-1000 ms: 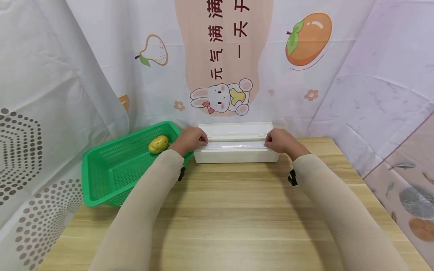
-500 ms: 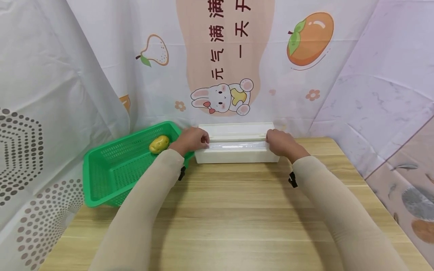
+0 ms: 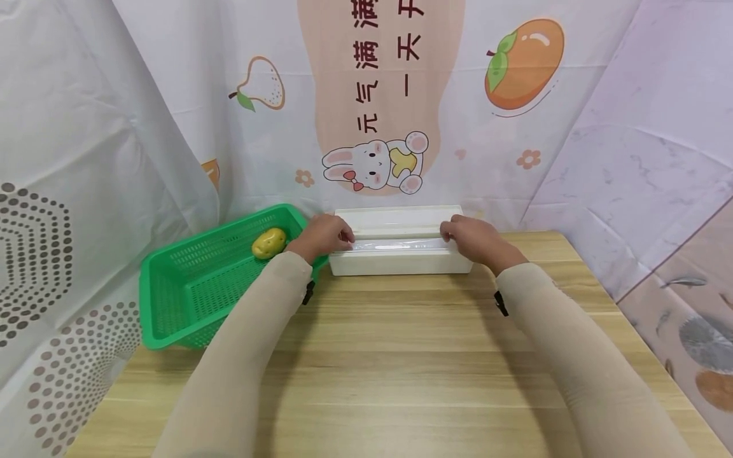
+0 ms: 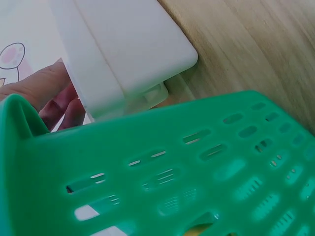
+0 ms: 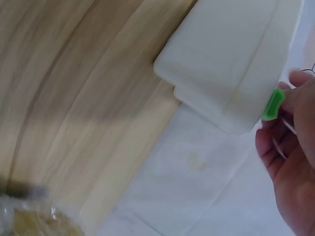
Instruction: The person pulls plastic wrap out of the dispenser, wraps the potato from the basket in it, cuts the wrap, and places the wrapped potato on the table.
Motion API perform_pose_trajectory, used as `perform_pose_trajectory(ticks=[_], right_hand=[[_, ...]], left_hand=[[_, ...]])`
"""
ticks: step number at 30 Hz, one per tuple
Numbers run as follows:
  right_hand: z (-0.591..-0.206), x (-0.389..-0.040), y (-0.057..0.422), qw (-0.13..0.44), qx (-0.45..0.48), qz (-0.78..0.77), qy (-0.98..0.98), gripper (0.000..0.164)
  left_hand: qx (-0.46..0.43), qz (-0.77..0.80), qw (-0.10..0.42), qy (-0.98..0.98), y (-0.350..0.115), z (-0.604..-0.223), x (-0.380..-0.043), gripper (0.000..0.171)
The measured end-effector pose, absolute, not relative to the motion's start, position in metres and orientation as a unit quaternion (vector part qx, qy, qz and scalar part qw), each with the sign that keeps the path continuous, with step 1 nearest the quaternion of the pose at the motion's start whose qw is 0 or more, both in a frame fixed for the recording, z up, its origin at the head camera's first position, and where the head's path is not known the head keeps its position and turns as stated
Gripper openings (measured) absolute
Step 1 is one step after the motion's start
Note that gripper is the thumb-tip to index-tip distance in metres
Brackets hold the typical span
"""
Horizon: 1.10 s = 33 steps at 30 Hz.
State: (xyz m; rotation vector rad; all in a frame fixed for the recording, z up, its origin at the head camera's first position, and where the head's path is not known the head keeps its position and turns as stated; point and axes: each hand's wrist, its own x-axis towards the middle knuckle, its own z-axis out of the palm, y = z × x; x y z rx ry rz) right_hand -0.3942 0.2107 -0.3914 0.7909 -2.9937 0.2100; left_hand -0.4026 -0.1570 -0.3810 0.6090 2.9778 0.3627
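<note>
Head view: left hand point(image 3: 325, 236) pinching the clear film point(image 3: 395, 245), which runs along the white box point(image 3: 401, 263) between both hands; and the right hand point(image 3: 472, 238) has slipped inward since half a second ago, the left barely budging! Left wrist: green basket point(image 4: 113, 140) right beside that hand. Right wrist: curled fingers meet a green piece point(image 5: 272, 105), pinched or merely touched, can't tell.

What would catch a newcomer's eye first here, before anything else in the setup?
Probably the bright green basket on the table's left side, with a yellow potato in its far right corner. Next, the open white box at the table's back edge, with the left hand and right hand at its ends and shiny clear film between them.
</note>
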Motion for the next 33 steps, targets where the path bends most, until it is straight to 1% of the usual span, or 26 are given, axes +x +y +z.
perform_pose_trajectory(ticks=[3,9,13,15,17,20,23,27,30,33], right_hand=[[-0.393,-0.393,0.214,0.03,0.283,0.071,-0.956,0.026],[-0.389,-0.398,0.222,0.037,0.311,0.112,-0.943,0.018],[-0.385,-0.4,0.221,0.019,0.292,0.123,-0.948,0.016],[-0.383,-0.4,0.22,0.021,0.279,0.116,-0.953,0.014],[-0.381,-0.399,0.219,0.033,0.269,0.099,-0.957,0.011],[-0.381,-0.397,0.217,0.064,0.253,0.046,-0.964,0.011],[-0.38,-0.395,0.217,0.074,0.232,-0.009,-0.97,0.009],[-0.376,-0.395,0.217,0.053,0.218,-0.012,-0.974,0.013],[-0.376,-0.395,0.218,0.042,0.218,0.023,-0.975,0.019],[-0.378,-0.395,0.219,0.04,0.215,0.067,-0.974,0.021]], left_hand=[[0.193,0.131,0.044,0.971,-0.158,-0.38,-0.401,0.013],[0.189,0.164,0.039,0.967,-0.161,-0.381,-0.4,0.006],[0.192,0.178,0.038,0.965,-0.163,-0.382,-0.401,0.005],[0.194,0.177,0.038,0.964,-0.162,-0.381,-0.401,0.006],[0.194,0.172,0.036,0.965,-0.161,-0.38,-0.4,0.007],[0.192,0.168,0.034,0.966,-0.158,-0.38,-0.4,0.009],[0.193,0.159,0.032,0.968,-0.156,-0.382,-0.4,0.011],[0.197,0.147,0.028,0.969,-0.154,-0.383,-0.401,0.013],[0.196,0.139,0.031,0.97,-0.153,-0.382,-0.4,0.011],[0.201,0.13,0.03,0.97,-0.15,-0.38,-0.398,0.012]])
